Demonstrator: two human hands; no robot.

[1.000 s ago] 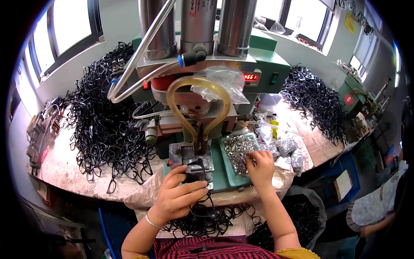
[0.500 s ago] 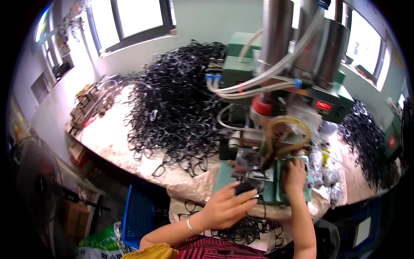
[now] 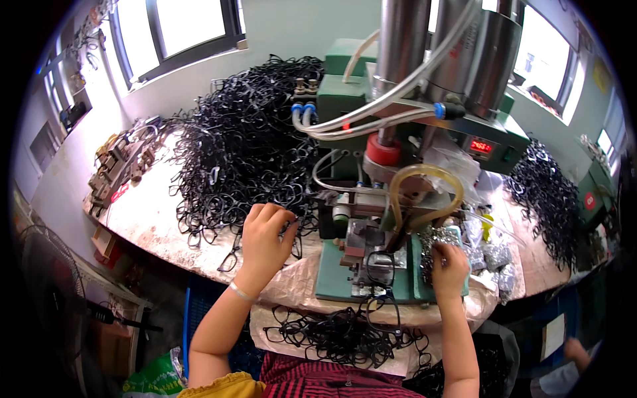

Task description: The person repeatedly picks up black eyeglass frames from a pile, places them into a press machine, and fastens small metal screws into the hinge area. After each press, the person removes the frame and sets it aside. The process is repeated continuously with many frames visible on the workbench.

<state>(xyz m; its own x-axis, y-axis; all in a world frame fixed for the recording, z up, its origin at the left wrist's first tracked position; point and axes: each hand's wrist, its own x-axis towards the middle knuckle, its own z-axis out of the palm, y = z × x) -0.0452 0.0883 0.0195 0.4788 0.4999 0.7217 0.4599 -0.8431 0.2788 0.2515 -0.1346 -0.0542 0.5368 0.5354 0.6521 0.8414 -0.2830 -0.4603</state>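
My left hand (image 3: 264,239) is closed with curled fingers at the near edge of a large pile of black eyeglass frames (image 3: 242,146); what lies between its thumb and forefinger is hidden. Over a green tray (image 3: 417,265) of small shiny metal pieces (image 3: 436,237), my right hand (image 3: 451,266) pinches its fingertips together; anything in them is too small to make out. Between my hands stands a green press machine (image 3: 332,282) with a metal fixture (image 3: 358,249). One black eyeglass frame (image 3: 381,312) hangs from the fixture's front, reaching down over the near edge.
More black eyeglass frames (image 3: 325,338) lie on brown paper (image 3: 292,292) close to my body. Metal cylinders (image 3: 405,46) and clear hoses (image 3: 371,129) rise above the fixture. Bags of small parts (image 3: 496,255) sit right of the tray. Another person's hand (image 3: 576,351) shows at lower right.
My left hand has left the fixture and moved left and away to the big pile. My right hand, deeper in the tray before, now shows pinched fingertips. The view has shifted slightly.
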